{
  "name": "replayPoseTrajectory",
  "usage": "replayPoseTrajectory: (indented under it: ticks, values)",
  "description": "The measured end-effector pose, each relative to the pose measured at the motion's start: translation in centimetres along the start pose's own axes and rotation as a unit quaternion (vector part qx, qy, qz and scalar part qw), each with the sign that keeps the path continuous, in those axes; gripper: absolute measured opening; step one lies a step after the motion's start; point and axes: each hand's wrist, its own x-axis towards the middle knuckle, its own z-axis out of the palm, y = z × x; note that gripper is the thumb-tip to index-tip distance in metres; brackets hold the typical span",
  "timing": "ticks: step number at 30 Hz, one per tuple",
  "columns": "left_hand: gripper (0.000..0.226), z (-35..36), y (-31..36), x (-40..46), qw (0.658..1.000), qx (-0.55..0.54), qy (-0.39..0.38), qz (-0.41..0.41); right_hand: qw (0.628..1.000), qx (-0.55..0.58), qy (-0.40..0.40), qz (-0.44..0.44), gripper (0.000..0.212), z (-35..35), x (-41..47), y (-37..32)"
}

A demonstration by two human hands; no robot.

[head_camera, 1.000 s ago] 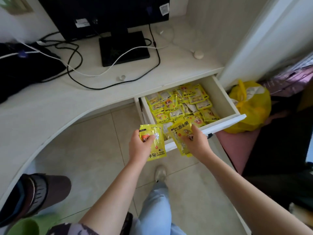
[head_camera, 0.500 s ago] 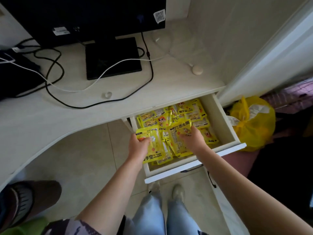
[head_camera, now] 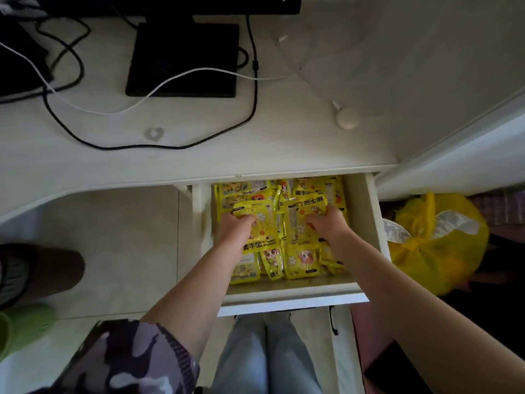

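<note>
Left packet (head_camera: 262, 223), gripped in my left hand (head_camera: 235, 228): glossy yellow plastic film, printed, crinkled. Right packet (head_camera: 298, 220), held by my right hand (head_camera: 329, 226): same shiny film. Loose packets (head_camera: 304, 260) toward the drawer's front edge: same film (glare on a few). Drawer (head_camera: 360, 223): white painted or laminated board, smooth, matt. Desk (head_camera: 284, 149): pale wood-grain laminate, matt, faintly streaked. Monitor base (head_camera: 181, 61) at the desk's back edge: black plastic, matt. Black cable (head_camera: 252, 109): rubbery, dull. White cable (head_camera: 85, 109): smooth, slight sheen. Yellow bag (head_camera: 431, 251) beyond the drawer's right side: thin plastic, wrinkled, glossy. Jeans (head_camera: 255, 356): light denim cloth. Sleeve (head_camera: 127, 362): camouflage-print cloth, soft, matt. Floor tiles (head_camera: 127, 237): smooth, low sheen.
</note>
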Motion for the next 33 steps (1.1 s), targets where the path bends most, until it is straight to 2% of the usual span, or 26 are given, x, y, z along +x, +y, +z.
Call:
replayPoseTrajectory:
  ticks: [2, 5, 7, 11, 15, 21, 25, 33]
  values:
    - [0.028, 1.6, 0.6, 0.8, 1.0, -0.001, -0.007, 0.012, 1.0, 0.014, 0.017, -0.004, 0.047, -0.6, 1.4, 0.1]
    - [0.043, 3.7, 1.3, 2.2, 1.0, -0.006, -0.014, 0.02, 0.999, 0.013, 0.035, -0.01, 0.064, -1.2, 3.5, 0.1]
    - [0.046, 4.9, 1.7, 3.1, 1.0, -0.017, -0.012, 0.023, 0.999, 0.006, 0.043, -0.007, 0.065, -1.6, 4.8, 0.1]
    - [0.038, 7.0, 2.3, 4.2, 0.999, -0.013, -0.022, 0.03, 0.999, 0.0, 0.044, -0.005, 0.062, -2.1, 7.0, 0.3]
    - [0.039, 8.2, 2.8, 5.1, 0.999, -0.006, -0.002, 0.045, 0.998, 0.016, 0.049, -0.02, 0.048, -2.5, 8.7, 0.5]
    - [0.048, 8.2, 3.0, 5.4, 0.988, 0.105, 0.008, 0.113, 0.996, -0.048, 0.062, -0.046, 0.041, -3.3, 8.9, 1.0]
    - [0.049, 7.3, 3.2, 4.9, 0.974, 0.165, 0.02, 0.153, 0.992, -0.097, 0.055, -0.063, 0.044, -3.4, 8.1, 0.8]
    - [0.04, 3.6, 2.4, 1.0, 0.972, 0.158, 0.009, 0.175, 0.982, -0.153, 0.062, -0.091, 0.045, -4.1, 4.2, 0.6]
